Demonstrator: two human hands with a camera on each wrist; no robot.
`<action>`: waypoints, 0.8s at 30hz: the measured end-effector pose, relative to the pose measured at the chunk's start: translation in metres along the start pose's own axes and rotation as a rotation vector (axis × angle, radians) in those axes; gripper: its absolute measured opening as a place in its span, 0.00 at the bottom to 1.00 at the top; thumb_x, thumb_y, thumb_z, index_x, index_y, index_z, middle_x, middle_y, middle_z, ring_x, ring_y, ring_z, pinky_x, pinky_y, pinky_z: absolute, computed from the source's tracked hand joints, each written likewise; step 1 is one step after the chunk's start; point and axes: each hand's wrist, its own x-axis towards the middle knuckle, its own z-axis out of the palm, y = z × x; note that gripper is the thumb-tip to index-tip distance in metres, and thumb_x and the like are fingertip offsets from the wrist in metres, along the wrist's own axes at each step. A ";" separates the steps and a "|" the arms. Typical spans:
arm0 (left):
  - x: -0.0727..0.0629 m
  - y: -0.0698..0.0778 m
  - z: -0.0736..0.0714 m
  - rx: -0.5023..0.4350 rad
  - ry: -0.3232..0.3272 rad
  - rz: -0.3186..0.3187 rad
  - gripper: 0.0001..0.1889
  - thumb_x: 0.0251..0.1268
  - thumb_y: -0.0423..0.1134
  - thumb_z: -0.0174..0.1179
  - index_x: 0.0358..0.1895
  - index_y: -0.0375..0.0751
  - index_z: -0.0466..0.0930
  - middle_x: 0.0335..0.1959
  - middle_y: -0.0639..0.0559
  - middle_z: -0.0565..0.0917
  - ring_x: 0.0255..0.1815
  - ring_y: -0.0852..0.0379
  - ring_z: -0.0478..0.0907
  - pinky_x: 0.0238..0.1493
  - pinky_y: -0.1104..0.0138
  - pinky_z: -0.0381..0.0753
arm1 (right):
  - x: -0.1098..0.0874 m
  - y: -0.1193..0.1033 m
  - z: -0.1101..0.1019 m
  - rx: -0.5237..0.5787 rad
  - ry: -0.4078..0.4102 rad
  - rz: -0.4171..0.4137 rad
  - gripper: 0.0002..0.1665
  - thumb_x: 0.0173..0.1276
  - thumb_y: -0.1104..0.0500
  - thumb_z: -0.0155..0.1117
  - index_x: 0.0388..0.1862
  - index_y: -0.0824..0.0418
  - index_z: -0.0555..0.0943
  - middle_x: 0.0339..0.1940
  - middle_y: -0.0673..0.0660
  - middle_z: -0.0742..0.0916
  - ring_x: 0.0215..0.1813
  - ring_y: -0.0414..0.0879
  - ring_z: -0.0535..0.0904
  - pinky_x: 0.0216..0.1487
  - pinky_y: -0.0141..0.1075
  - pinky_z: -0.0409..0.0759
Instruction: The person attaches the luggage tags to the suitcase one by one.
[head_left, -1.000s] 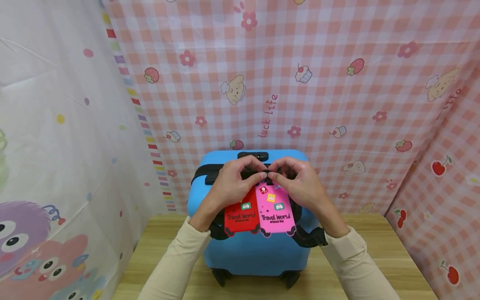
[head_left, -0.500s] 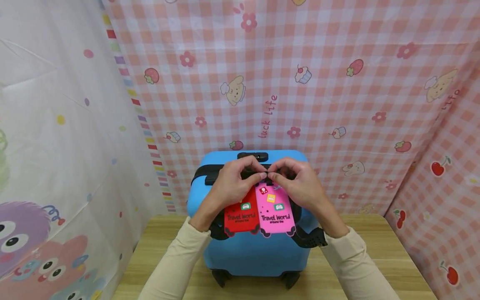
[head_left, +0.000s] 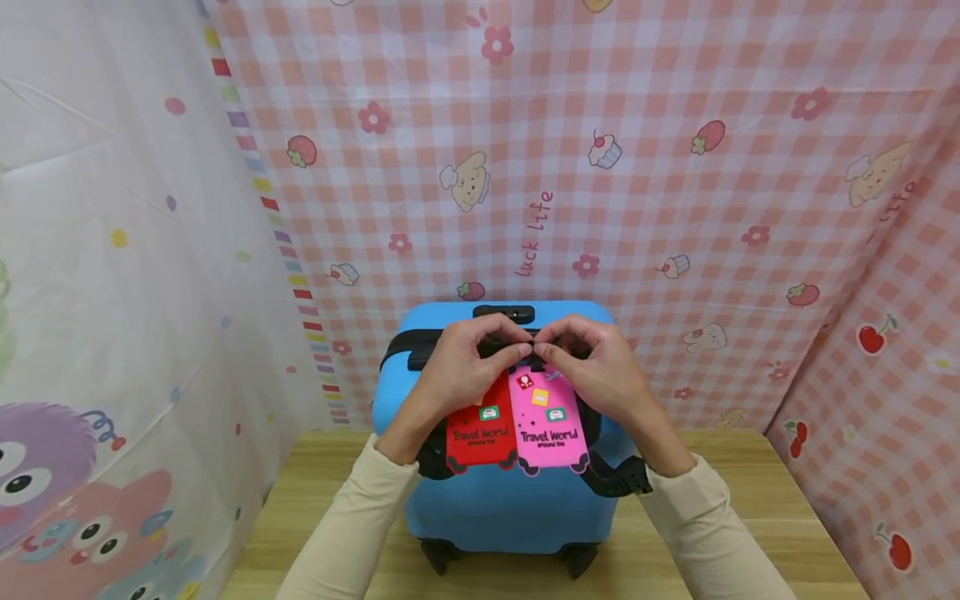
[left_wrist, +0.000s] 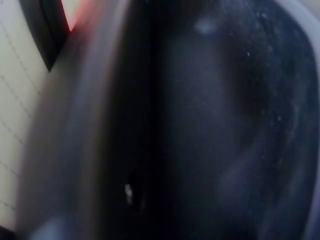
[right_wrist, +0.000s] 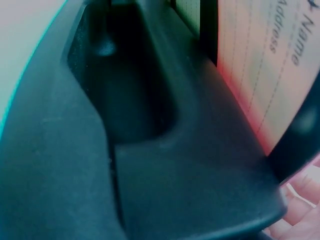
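Note:
A blue suitcase (head_left: 510, 512) stands upright in the head view. Two luggage tags hang side by side in front of its black side handle: a red luggage tag (head_left: 480, 446) and a pink luggage tag (head_left: 553, 429). My left hand (head_left: 463, 364) and right hand (head_left: 606, 367) meet above the tags, fingertips to fingertips. Between them they pinch the small black strap (head_left: 536, 362) at the pink tag's top. Up close, the right wrist view has the black handle (right_wrist: 200, 175) and a tag's lined back (right_wrist: 270, 55), printed "Name" and "Address". Blurred black plastic (left_wrist: 200, 125) fills most of the left wrist view.
The suitcase is on a wood-grain table (head_left: 318, 479). Behind it hangs a pink checked curtain (head_left: 645, 208), with a white patterned curtain (head_left: 187, 333) at the left. A black combination lock (head_left: 504, 314) sits on the suitcase's top, and black wheels (head_left: 577, 560) show below.

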 end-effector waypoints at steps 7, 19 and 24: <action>0.000 0.000 0.000 0.129 0.044 0.171 0.07 0.68 0.37 0.64 0.45 0.42 0.86 0.42 0.52 0.87 0.43 0.60 0.81 0.52 0.65 0.81 | 0.001 -0.001 0.002 -0.008 0.023 -0.018 0.06 0.70 0.63 0.65 0.43 0.63 0.84 0.30 0.58 0.85 0.29 0.46 0.78 0.30 0.32 0.77; -0.010 -0.003 -0.009 0.308 0.093 0.231 0.13 0.68 0.41 0.62 0.52 0.44 0.84 0.53 0.51 0.85 0.55 0.55 0.79 0.60 0.60 0.77 | -0.004 -0.003 0.002 -0.097 0.064 -0.053 0.07 0.70 0.62 0.65 0.46 0.61 0.83 0.32 0.55 0.83 0.28 0.48 0.75 0.30 0.32 0.74; -0.020 -0.009 -0.019 0.330 0.124 0.215 0.16 0.68 0.42 0.63 0.55 0.43 0.83 0.55 0.50 0.84 0.57 0.53 0.78 0.61 0.58 0.77 | -0.009 -0.002 0.000 -0.133 0.082 -0.082 0.07 0.69 0.63 0.65 0.45 0.61 0.83 0.36 0.54 0.83 0.32 0.47 0.75 0.34 0.32 0.74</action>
